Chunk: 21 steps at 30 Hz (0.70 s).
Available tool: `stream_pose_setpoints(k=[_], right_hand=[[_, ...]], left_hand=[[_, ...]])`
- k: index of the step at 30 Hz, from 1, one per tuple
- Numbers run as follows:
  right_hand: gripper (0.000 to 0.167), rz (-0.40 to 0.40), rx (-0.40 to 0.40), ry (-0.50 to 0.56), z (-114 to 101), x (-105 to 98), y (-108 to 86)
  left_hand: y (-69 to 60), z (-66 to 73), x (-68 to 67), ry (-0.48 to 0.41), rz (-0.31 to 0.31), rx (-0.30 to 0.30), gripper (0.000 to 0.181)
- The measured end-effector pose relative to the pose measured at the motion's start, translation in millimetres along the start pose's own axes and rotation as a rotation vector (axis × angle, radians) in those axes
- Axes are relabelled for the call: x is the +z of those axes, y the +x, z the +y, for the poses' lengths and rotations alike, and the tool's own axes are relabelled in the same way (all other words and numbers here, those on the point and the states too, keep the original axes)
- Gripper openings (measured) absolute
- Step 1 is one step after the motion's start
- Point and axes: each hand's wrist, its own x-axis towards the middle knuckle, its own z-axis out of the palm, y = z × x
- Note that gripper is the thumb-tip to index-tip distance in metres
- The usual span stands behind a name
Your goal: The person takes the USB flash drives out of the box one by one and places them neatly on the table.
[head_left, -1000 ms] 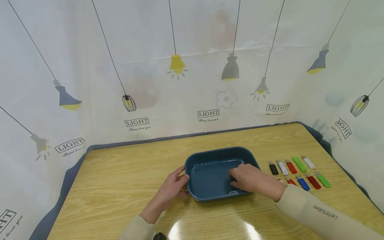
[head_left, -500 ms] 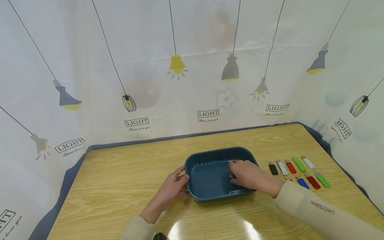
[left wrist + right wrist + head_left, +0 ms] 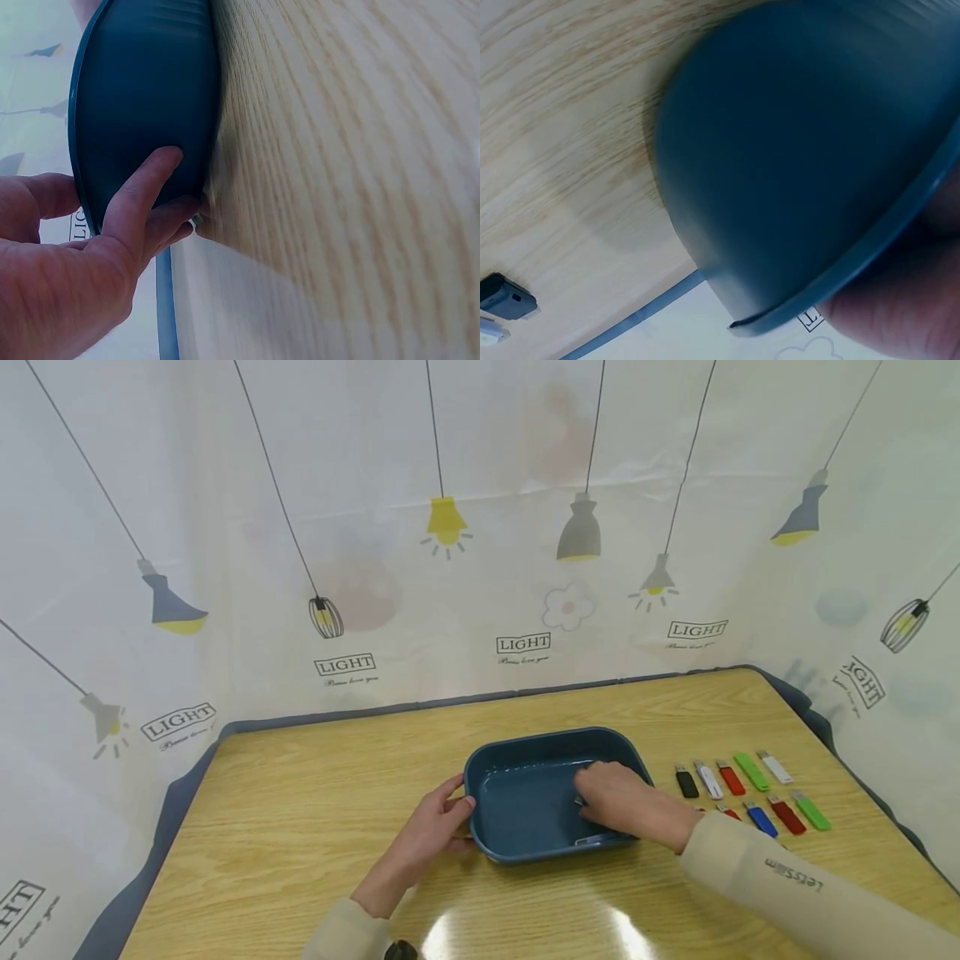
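Observation:
A dark blue rectangular tray (image 3: pixel 525 814) sits on the wooden table. My left hand (image 3: pixel 431 822) holds its left end, with the thumb at the rim and fingers against the outer wall, as the left wrist view also shows. Inside the tray's right half, my right hand (image 3: pixel 618 797) has curled fingers pinching a USB flash drive (image 3: pixel 580 800); only its small metal end peeks out. Another USB flash drive (image 3: pixel 592 840) lies by the tray's front wall. In the right wrist view the tray's wall (image 3: pixel 795 150) hides most of the right hand (image 3: pixel 907 300).
Right of the tray lie several USB flash drives in rows, among them a black one (image 3: pixel 686 782), a blue one (image 3: pixel 762 820) and a green one (image 3: pixel 812 811). Some nearer ones are partly hidden by my right arm. A lamp-print curtain (image 3: pixel 390 568) surrounds the table.
Over the last second my right hand has shifted slightly up and back within the tray, uncovering more of the drive by the front wall. The left hand keeps its hold.

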Motion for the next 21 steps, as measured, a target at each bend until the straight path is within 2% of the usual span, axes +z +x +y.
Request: stream_pose_setpoints(k=[7,12,18,21], right_hand=[[0.041,0.032,-0.033,-0.001,1,1,-1.1],[0.049,0.056,-0.025,0.058,5,-4,-6.5],[0.009,0.080,-0.029,0.063,8,-15,-13.4],[0.011,0.081,-0.013,0.058,9,-19,-16.1]], left_hand=[[-0.3,0.2,1.1,0.000,0.004,0.001,0.058],[-1.4,0.5,2.2,0.005,0.008,0.003,0.058],[0.6,-0.9,1.9,0.003,0.018,-0.005,0.058],[1.3,-1.7,1.4,0.005,0.022,-0.008,0.058]])
